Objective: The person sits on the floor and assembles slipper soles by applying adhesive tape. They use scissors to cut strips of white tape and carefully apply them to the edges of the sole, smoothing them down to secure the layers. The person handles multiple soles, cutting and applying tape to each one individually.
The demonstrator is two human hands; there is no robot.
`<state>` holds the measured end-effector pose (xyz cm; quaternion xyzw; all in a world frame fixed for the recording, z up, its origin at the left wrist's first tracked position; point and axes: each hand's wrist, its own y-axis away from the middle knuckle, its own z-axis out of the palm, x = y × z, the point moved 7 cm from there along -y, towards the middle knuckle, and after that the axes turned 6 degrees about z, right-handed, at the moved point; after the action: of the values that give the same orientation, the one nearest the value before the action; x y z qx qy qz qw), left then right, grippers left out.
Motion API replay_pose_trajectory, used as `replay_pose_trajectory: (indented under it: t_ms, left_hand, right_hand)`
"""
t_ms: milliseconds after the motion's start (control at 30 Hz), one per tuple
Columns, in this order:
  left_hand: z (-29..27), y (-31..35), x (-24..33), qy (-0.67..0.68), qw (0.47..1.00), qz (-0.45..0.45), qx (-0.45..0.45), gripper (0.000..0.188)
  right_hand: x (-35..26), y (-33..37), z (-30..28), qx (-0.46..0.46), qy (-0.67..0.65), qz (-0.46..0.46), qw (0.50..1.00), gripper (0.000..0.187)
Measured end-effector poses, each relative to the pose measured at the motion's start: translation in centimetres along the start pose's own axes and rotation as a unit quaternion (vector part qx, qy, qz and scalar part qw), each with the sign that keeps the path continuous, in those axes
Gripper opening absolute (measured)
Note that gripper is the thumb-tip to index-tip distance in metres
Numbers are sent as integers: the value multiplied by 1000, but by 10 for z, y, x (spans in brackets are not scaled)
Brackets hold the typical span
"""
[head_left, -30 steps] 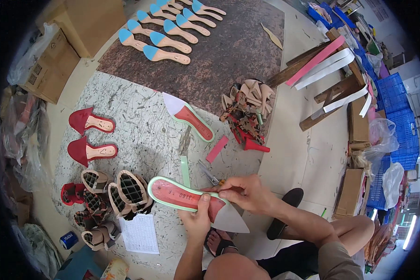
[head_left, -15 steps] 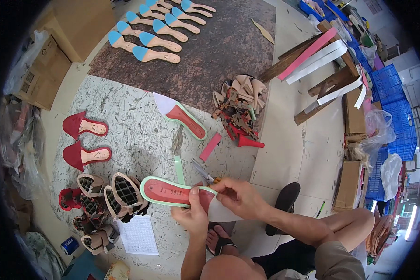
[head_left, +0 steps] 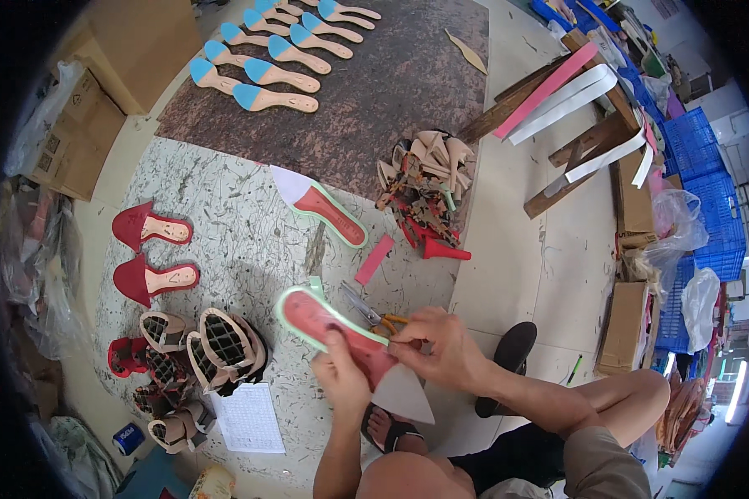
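My left hand (head_left: 343, 381) grips a red shoe insole (head_left: 310, 319) with a pale green rim and a white toe piece; its thumb presses on the red face. My right hand (head_left: 443, 349) pinches the green rim at the insole's right edge, fingers closed. The insole is tilted, heel end up to the left, slightly blurred. Just beyond it lie pliers or scissors with orange handles (head_left: 394, 319), partly hidden by my right hand. A matching insole (head_left: 331, 214) lies flat farther off on the scratched pale board. A pink strip (head_left: 374, 259) rests near it.
Two red slippers (head_left: 156, 274) sit at the left, with several strappy shoe uppers (head_left: 225, 349) and a written sheet (head_left: 248, 418) nearer. A pile of uppers (head_left: 424, 183) lies beyond my right hand. Several blue-tipped insoles (head_left: 275, 98) stand far off. A wooden stool (head_left: 570, 154) carries strips at right.
The insole has turned clockwise, its heel shifting right and its white toe piece swinging down. My right hand has moved slightly right, and both hands still hold the insole.
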<state>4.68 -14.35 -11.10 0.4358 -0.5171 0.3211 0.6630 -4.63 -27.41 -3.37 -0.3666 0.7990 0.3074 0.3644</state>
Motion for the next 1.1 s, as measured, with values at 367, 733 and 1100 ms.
replay_pose_trajectory:
  t_ms: [367,733,1100]
  left_hand:
    - [26,-3,4,-8,997,-8,-80,52]
    - [42,0,15,-26,988,46,-145,41]
    - [45,3,11,-23,982,103,-156,36]
  right_hand:
    - [-8,-23,-8,56,-25,-50,997,8]
    - [3,-46,-10,71,-93,92,989,20]
    - [0,-48,-8,106,-129,104,981,35]
